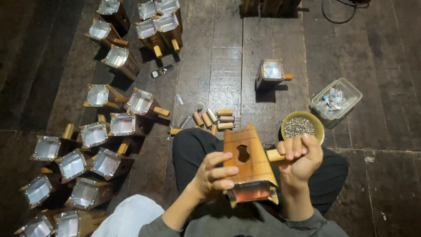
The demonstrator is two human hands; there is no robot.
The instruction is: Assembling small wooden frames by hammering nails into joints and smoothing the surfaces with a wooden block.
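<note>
A: What do the hands hold?

B: Both grip a wooden box (250, 164) above the lap. The left hand (213, 175) presses its side, fingers curled loosely against the wood. The right hand (301, 158) is fisted tight around the box's peg handle (275, 155).

A: And around them?

B: A bowl (302, 126) of small metal bits sits just beyond the right hand, a clear tub (337, 99) past it. Loose pegs (215, 119) lie ahead; many similar boxes (94, 145) crowd the floor (386, 66) at left.
</note>
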